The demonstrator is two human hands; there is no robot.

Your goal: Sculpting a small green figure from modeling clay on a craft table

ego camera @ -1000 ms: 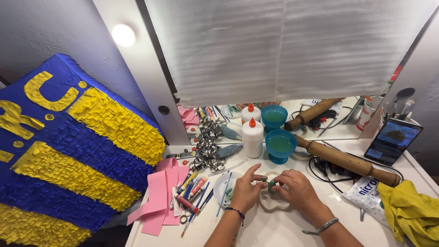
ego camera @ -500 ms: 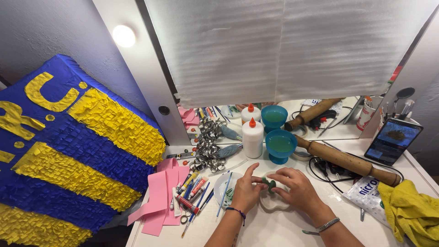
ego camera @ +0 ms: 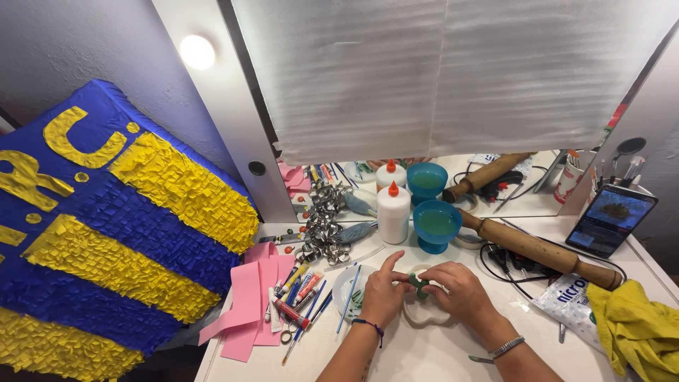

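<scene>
Both hands meet over a white dish [ego camera: 429,317] on the counter [ego camera: 424,354], the left hand [ego camera: 382,291] and right hand [ego camera: 458,288] pinching a small green piece [ego camera: 419,284] between curled fingers. Fingers hide most of it; its shape stays unclear.

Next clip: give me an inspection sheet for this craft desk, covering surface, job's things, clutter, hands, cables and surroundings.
Surface: white desk, crowded along the back and left.
Job's things: small green clay piece held over a white scalloped dish.
Clutter: white glue bottle with orange cap, teal footed bowl, wooden rolling pin, paint tubes and brushes, pink paper strips, silver ribbon curls, yellow cloth.
Hands: left hand and right hand both pinch the clay with their fingers.
Cables: black cable coiled under the rolling pin.
Surroundings: blue and yellow fringed piñata, mirror, propped phone.
</scene>
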